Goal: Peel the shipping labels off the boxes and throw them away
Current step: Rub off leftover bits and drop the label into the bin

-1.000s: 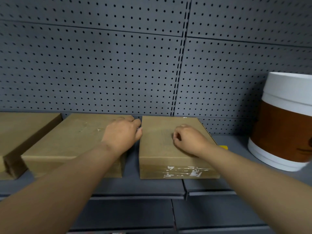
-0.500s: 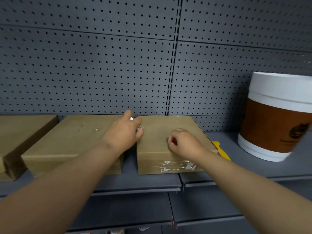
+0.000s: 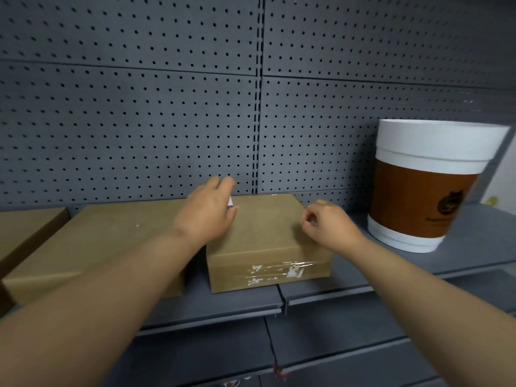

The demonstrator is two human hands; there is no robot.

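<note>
A brown cardboard box (image 3: 265,233) stands on the grey shelf (image 3: 223,305), with clear tape and white label scraps (image 3: 276,270) on its front face. My left hand (image 3: 208,212) hovers at the box's far left corner and pinches a small white piece of label (image 3: 230,201). My right hand (image 3: 325,223) rests on the box's right top edge, fingers curled, with nothing visible in it. A second, flatter brown box (image 3: 106,241) lies just left of the first, partly hidden by my left forearm.
A big white and brown bucket shaped like a coffee cup (image 3: 421,185) stands on the shelf at the right. A third box (image 3: 25,230) shows at the far left. Grey pegboard (image 3: 139,107) backs the shelf. A lower shelf front (image 3: 349,344) runs below.
The view has shifted right, bringing more of the bucket in. My left hand rose off the box with the white scrap between its fingers. My right hand slid to the box's right edge.
</note>
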